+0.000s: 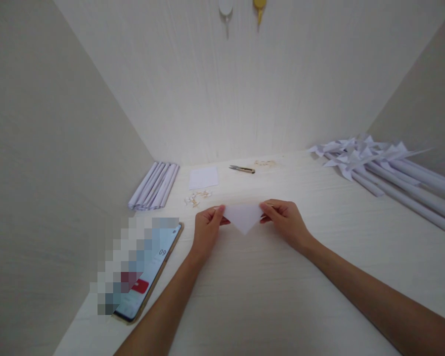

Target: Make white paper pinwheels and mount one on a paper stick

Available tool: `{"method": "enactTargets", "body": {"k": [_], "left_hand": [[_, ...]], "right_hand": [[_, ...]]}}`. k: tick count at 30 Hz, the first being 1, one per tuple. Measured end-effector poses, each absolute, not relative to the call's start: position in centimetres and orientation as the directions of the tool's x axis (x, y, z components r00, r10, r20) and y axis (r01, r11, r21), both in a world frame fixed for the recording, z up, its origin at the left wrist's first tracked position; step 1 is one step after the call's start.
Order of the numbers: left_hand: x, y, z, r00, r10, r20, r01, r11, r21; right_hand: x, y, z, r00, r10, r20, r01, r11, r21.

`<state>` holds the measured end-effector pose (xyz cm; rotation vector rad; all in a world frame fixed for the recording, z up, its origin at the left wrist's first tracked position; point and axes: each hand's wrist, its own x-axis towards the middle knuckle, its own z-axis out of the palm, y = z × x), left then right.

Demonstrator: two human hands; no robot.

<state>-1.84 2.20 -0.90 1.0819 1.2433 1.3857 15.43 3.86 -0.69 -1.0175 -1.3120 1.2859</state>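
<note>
A white sheet of paper [244, 217], folded into a triangle with its point towards me, is held up between my two hands. My left hand [209, 228] pinches its left corner between thumb and fingers. At the right corner, my right hand [285, 222] grips it the same way. Beyond the left hand lie small white and tan pieces [197, 198], too small to name surely. A square stack of white paper [203, 178] rests behind them. Further back is a small pair of thread snips [242, 169] with a tan handle.
Rolled paper tubes [154, 185] lie at the back left. Paper pinwheels on tube sticks [378, 163] are piled at the right. A phone [148, 277], partly blurred out, leans at the left. Tan bits [265, 163] lie near the back wall. White [226, 7] and yellow [259, 5] hooks hang above.
</note>
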Motion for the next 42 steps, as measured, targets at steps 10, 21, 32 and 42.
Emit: {"method": "enactTargets", "body": {"k": [10,21,32,42], "left_hand": [[-3.8,2.6,-0.6,0.148,0.988,-0.051,0.093,0.038,0.995],[-3.9,2.0,0.2,0.534,0.835,-0.132,0.412,-0.12,0.903],[-2.7,1.5,0.6,0.601,0.781,-0.171,0.43,-0.135,0.892],[-2.0,1.2,0.0,0.498,0.865,-0.06,0.519,-0.242,0.82]], "right_hand": [[16.6,4.1,-0.5,-0.528,0.849,-0.036,0.197,0.081,-0.977],[16.7,4.0,-0.3,-0.735,0.677,-0.037,0.33,0.31,-0.892],[16.4,3.6,0.1,-0.771,0.637,-0.012,0.363,0.424,-0.83],[16.2,3.4,-0.1,-0.697,0.715,0.057,0.435,0.484,-0.759]]}}
